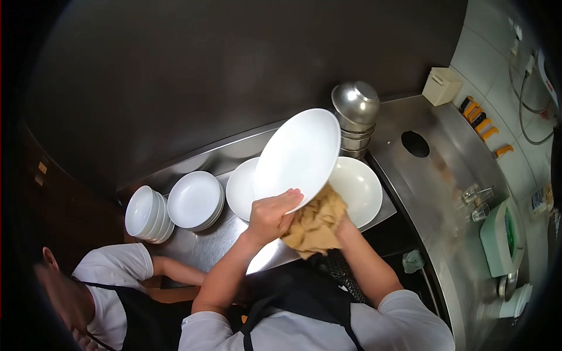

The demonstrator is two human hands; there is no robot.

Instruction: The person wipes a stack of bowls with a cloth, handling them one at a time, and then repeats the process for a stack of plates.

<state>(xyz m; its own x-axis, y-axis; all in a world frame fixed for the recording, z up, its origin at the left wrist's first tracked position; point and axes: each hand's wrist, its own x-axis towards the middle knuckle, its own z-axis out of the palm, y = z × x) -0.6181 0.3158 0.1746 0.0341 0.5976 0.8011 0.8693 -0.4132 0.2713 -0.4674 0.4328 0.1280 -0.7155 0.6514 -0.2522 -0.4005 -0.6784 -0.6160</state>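
Note:
My left hand grips the lower rim of a large white plate, thumb on its face. The plate is tilted up above the steel counter. A crumpled tan cloth is bunched against the plate's lower right edge. My right hand is closed on the cloth, which covers most of its fingers. Below the raised plate lie a white dish on the left and a wide white bowl on the right, both partly hidden by it.
Stacked white bowls and stacked white plates stand at left, beside a co-worker. Metal bowls are piled behind. At right, a steel counter has a round hole, glasses, a green tub and orange-handled tools.

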